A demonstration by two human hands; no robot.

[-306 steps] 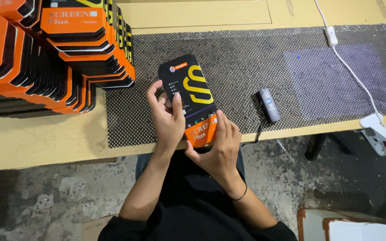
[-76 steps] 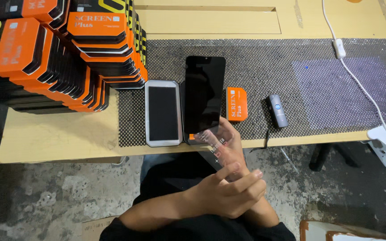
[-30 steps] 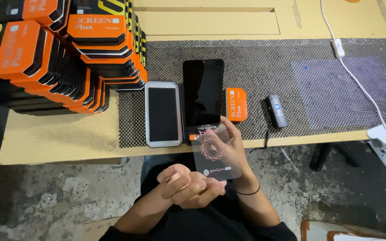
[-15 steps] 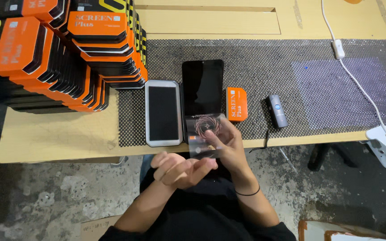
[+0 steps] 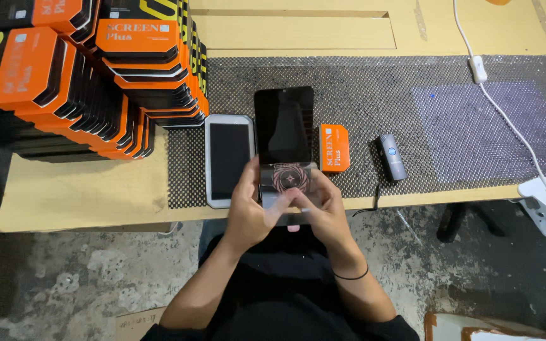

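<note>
Since half a second ago the left hand point(image 5: 248, 211) has come up to join the right hand point(image 5: 327, 211), and both now pinch a clear protector sheet point(image 5: 285, 189) by its edges. It hovers over the near end of the black phone point(image 5: 284, 126), which lies on the mesh mat point(image 5: 361, 95) beside a white phone point(image 5: 229, 158). Fingers are best kept to the rim, corners squared to the phone

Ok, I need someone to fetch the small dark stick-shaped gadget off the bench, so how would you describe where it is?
Find the black mesh mat on the wooden workbench. Near its front edge lie a white-framed phone, a black phone and a small orange box. Just right of that box is the small dark grey stick-shaped gadget, the only narrow one.
</note>
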